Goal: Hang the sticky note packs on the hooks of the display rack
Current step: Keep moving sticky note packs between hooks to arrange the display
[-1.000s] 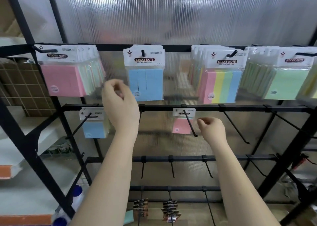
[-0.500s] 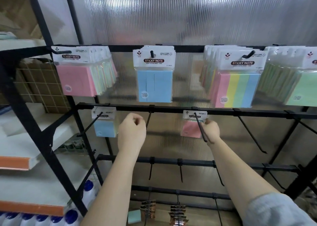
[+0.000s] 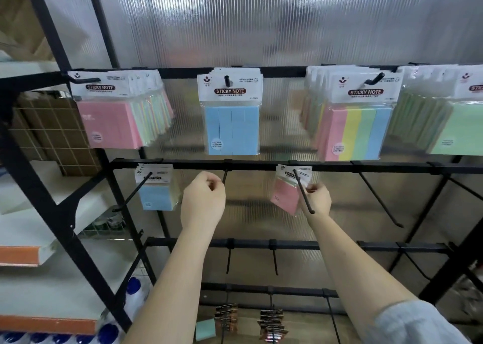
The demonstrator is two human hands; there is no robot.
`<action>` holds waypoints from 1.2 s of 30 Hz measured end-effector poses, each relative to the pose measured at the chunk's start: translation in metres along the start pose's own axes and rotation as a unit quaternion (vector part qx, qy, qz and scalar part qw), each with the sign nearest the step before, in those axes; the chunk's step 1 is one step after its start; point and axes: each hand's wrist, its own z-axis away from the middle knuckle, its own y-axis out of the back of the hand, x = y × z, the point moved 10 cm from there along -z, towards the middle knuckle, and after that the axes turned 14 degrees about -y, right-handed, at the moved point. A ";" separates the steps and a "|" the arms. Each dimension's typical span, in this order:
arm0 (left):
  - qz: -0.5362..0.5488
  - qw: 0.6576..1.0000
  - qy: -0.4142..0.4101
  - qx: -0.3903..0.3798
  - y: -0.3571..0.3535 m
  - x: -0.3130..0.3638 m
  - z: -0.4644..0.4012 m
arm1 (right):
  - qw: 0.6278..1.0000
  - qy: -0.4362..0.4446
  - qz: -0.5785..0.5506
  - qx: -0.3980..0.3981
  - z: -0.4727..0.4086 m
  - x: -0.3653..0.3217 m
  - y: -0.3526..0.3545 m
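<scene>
blue-capped bottles (image 3: 133,295) stand beside white shelves (image 3: 31,234), left.

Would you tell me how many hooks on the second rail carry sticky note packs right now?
2: the blue pack at the rail's left end, and the pink pack right of centre. More may hide behind either.

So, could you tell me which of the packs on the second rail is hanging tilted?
The small pink pack by the right hand; the small blue pack further left hangs straight.
</scene>
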 end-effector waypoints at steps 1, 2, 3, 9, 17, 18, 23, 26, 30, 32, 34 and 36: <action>-0.001 1.000 0.001 -0.003 -0.001 0.000 0.000 | 1.000 0.002 -0.001 -0.019 0.001 0.000 -0.002; -0.001 1.000 0.001 -0.007 -0.002 -0.001 0.000 | 0.999 0.006 -0.003 -0.038 0.001 0.001 -0.005; -0.001 1.000 0.000 -0.010 -0.002 0.000 0.000 | 0.999 0.010 -0.005 -0.052 0.000 0.002 -0.007; -0.011 0.999 -0.008 -0.030 -0.008 0.005 0.003 | 0.998 0.038 -0.006 -0.054 0.024 0.007 0.013; -0.027 0.997 -0.039 -0.058 -0.024 0.012 0.003 | 0.998 0.036 0.026 -0.033 0.065 0.008 0.045; -0.032 0.997 -0.044 -0.062 -0.027 0.013 0.002 | 0.998 0.036 0.042 -0.035 0.069 0.006 0.049; -0.088 0.988 -0.074 -0.106 -0.043 0.025 -0.003 | 0.987 0.067 0.141 -0.026 0.087 -0.006 0.071; -0.162 0.968 -0.091 -0.167 -0.059 0.029 -0.006 | 0.980 0.083 0.179 -0.016 0.100 -0.011 0.084; -0.164 0.955 -0.077 -0.236 -0.093 0.036 -0.009 | 0.985 0.094 0.147 -0.004 0.116 -0.017 0.104; -0.120 0.955 -0.051 -0.267 -0.115 0.038 -0.012 | 0.985 0.108 0.131 0.010 0.123 -0.023 0.114; -0.062 0.951 -0.011 -0.302 -0.141 0.033 -0.013 | 0.987 0.115 0.106 0.022 0.128 -0.028 0.125; -0.032 0.942 0.003 -0.335 -0.165 0.032 -0.013 | 0.990 0.110 0.081 0.029 0.129 -0.027 0.135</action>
